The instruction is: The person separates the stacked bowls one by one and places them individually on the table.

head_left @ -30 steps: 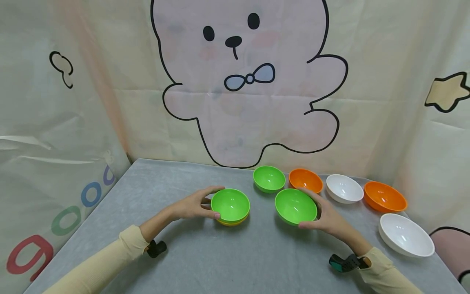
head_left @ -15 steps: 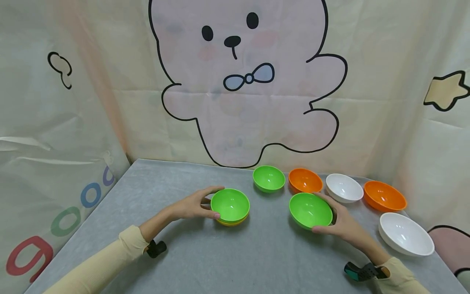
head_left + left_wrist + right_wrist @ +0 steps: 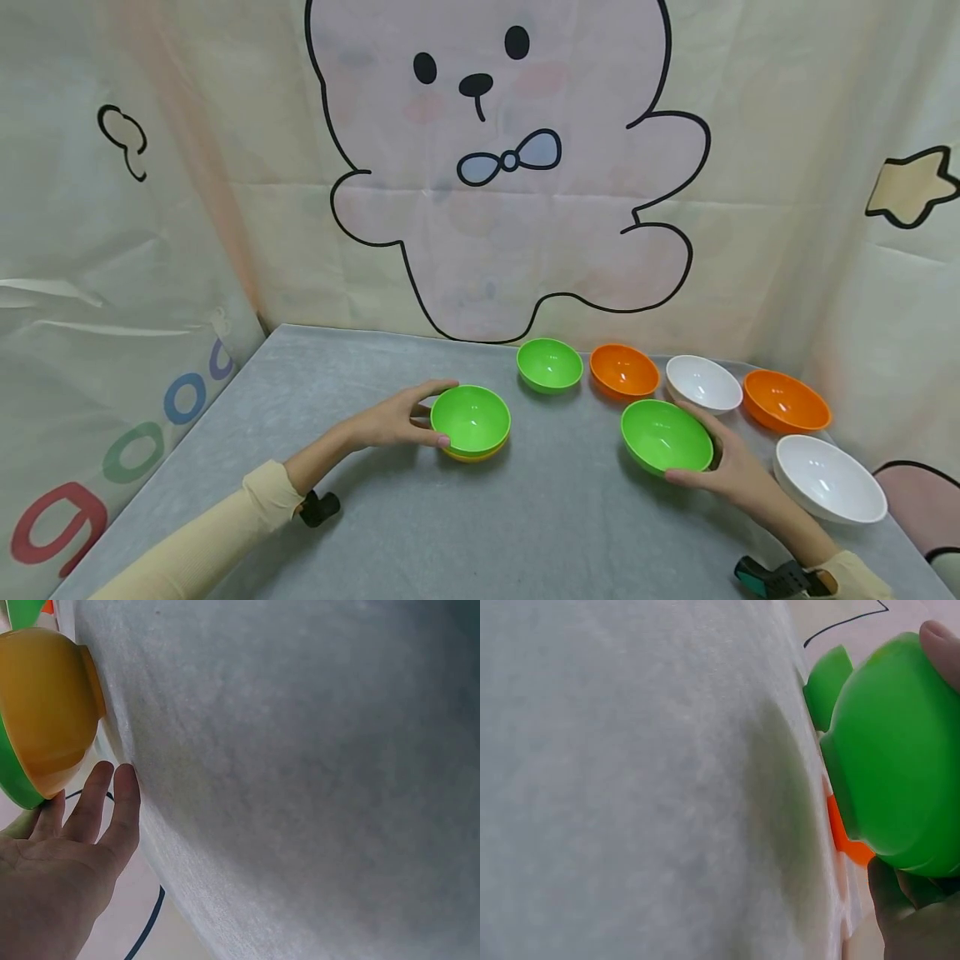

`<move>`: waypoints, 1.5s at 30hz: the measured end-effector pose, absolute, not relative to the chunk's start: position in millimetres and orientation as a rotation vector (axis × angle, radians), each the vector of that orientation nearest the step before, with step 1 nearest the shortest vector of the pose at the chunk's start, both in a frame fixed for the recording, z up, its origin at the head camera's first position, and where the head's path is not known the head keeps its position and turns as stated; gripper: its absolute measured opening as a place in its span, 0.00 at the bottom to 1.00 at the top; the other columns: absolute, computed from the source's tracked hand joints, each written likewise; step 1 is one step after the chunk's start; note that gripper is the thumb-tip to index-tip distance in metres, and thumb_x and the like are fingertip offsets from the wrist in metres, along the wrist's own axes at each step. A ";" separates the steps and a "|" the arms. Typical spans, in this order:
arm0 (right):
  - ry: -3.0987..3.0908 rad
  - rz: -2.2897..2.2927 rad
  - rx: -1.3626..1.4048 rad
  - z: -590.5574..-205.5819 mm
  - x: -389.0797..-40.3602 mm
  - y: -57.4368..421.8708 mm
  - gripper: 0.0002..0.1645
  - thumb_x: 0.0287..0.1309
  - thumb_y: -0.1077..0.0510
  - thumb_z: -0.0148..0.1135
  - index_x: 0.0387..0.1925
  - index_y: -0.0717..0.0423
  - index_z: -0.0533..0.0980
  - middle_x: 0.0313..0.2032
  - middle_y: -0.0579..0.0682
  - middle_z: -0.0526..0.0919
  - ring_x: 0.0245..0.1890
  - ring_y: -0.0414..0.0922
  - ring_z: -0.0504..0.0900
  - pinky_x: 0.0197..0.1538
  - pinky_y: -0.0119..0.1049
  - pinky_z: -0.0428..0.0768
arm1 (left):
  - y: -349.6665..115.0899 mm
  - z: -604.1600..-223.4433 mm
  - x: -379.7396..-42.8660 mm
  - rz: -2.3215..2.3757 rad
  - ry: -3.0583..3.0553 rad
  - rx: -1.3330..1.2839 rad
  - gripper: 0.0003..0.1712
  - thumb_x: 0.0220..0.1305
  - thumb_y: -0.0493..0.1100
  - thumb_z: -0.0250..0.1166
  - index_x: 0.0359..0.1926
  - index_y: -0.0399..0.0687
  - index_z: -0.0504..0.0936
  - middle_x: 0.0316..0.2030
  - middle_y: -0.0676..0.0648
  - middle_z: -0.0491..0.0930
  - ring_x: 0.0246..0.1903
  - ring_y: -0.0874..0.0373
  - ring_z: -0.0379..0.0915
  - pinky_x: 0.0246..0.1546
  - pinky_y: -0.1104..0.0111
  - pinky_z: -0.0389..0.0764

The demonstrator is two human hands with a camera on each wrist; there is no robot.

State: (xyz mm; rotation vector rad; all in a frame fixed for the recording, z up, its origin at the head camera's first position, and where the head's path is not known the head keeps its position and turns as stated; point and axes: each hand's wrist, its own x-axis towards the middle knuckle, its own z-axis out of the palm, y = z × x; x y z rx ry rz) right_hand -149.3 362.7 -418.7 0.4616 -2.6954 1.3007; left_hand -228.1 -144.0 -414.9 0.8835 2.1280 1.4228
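In the head view, my left hand (image 3: 401,417) holds a green bowl (image 3: 471,417) by its left side, thumb at the front and a finger at the back. That bowl sits inside a yellow bowl (image 3: 49,697), whose base stands on the table in the left wrist view. My right hand (image 3: 731,467) grips a second green bowl (image 3: 666,435) by its right side, thumb on the near rim. The right wrist view shows this bowl's underside raised off the cloth, with a shadow beneath. Part of the right hand's fingers is hidden behind the bowl.
Along the back right stand a third green bowl (image 3: 550,365), a small orange bowl (image 3: 624,371), a white bowl (image 3: 702,383) and a larger orange bowl (image 3: 786,400). A large white bowl (image 3: 829,479) stands near the right edge of the grey table (image 3: 465,533).
My right hand has carried its green bowl to the right and slightly nearer, away from the nested bowls. The left hand and its bowls have stayed in place.
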 end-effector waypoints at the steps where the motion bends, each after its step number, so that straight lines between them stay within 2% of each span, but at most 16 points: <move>1: -2.703 1.296 0.440 -418.8 -147.7 364.0 0.58 0.47 0.63 0.81 0.76 0.57 0.59 0.66 0.60 0.69 0.56 0.33 0.67 0.51 0.20 0.66 | -144.0 -414.9 -227.9 1.422 2.130 0.880 0.50 0.64 0.43 0.73 0.79 0.46 0.54 0.74 0.41 0.58 0.64 0.40 0.69 0.59 0.55 0.75; 8: -2.753 1.225 0.313 -420.2 -137.0 372.7 0.58 0.51 0.58 0.81 0.78 0.51 0.59 0.65 0.57 0.70 0.55 0.35 0.66 0.49 0.27 0.66 | -143.0 -414.3 -227.7 1.428 2.127 0.884 0.50 0.64 0.42 0.74 0.79 0.44 0.54 0.74 0.41 0.58 0.65 0.38 0.68 0.59 0.56 0.76; 15: -2.724 1.226 0.267 -426.4 -131.7 381.1 0.57 0.50 0.59 0.81 0.77 0.54 0.59 0.63 0.59 0.71 0.54 0.34 0.67 0.48 0.21 0.62 | -143.7 -413.8 -227.4 1.432 2.124 0.883 0.50 0.64 0.42 0.74 0.79 0.45 0.54 0.74 0.41 0.57 0.65 0.38 0.68 0.59 0.57 0.76; 22: -2.692 1.151 0.206 -430.0 -129.5 388.8 0.56 0.48 0.60 0.82 0.75 0.58 0.61 0.61 0.62 0.72 0.51 0.31 0.67 0.46 0.18 0.62 | -144.3 -414.6 -228.6 1.421 2.131 0.897 0.50 0.65 0.42 0.73 0.79 0.45 0.54 0.74 0.41 0.57 0.65 0.38 0.67 0.59 0.57 0.76; 27: -2.708 1.155 0.139 -429.6 -126.8 392.0 0.55 0.51 0.58 0.81 0.75 0.60 0.60 0.68 0.65 0.66 0.53 0.32 0.64 0.47 0.17 0.58 | -144.0 -414.7 -229.0 1.413 2.139 0.902 0.50 0.65 0.43 0.73 0.79 0.44 0.54 0.74 0.40 0.57 0.65 0.38 0.68 0.59 0.57 0.76; 30: -2.726 1.150 0.096 -429.3 -124.4 393.1 0.56 0.52 0.56 0.80 0.76 0.61 0.58 0.68 0.66 0.64 0.54 0.37 0.64 0.45 0.18 0.59 | -143.8 -414.7 -228.7 1.413 2.140 0.899 0.50 0.64 0.42 0.74 0.79 0.44 0.54 0.74 0.39 0.56 0.64 0.37 0.68 0.59 0.56 0.76; 35: -2.773 1.150 0.001 -429.4 -122.9 396.0 0.59 0.54 0.53 0.79 0.77 0.66 0.53 0.67 0.71 0.63 0.56 0.54 0.64 0.46 0.26 0.62 | -143.8 -414.8 -228.0 1.413 2.141 0.875 0.50 0.64 0.43 0.74 0.79 0.47 0.55 0.74 0.40 0.57 0.64 0.38 0.68 0.59 0.57 0.76; 41: -2.771 1.177 -0.018 -430.6 -122.1 397.7 0.61 0.55 0.53 0.78 0.77 0.67 0.50 0.69 0.73 0.60 0.56 0.55 0.63 0.45 0.22 0.60 | -143.3 -415.6 -228.3 1.405 2.143 0.871 0.50 0.64 0.44 0.74 0.79 0.47 0.54 0.74 0.42 0.58 0.65 0.38 0.68 0.58 0.57 0.77; 45: -2.800 1.204 -0.039 -429.4 -122.9 399.3 0.63 0.57 0.52 0.77 0.78 0.67 0.46 0.70 0.74 0.57 0.58 0.62 0.61 0.50 0.29 0.61 | -142.7 -415.2 -228.4 1.410 2.144 0.877 0.50 0.64 0.43 0.74 0.79 0.47 0.55 0.74 0.41 0.58 0.64 0.38 0.68 0.58 0.57 0.76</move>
